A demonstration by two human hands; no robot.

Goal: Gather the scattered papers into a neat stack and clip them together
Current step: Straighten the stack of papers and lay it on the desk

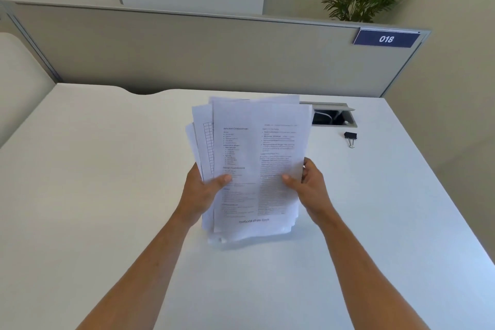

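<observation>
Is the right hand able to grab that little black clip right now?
Probably not yet. The right hand grips the papers; the black clip lies apart on the desk, nothing blocking it.

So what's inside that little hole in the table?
Inside the open cable hatch in the table, a white cable and something dark show. The papers in both hands cover its left end, so the rest is hidden.

Both arms reach forward, left hand (pixel 205 190) and right hand (pixel 308 185) curled, thumbs on top.
</observation>
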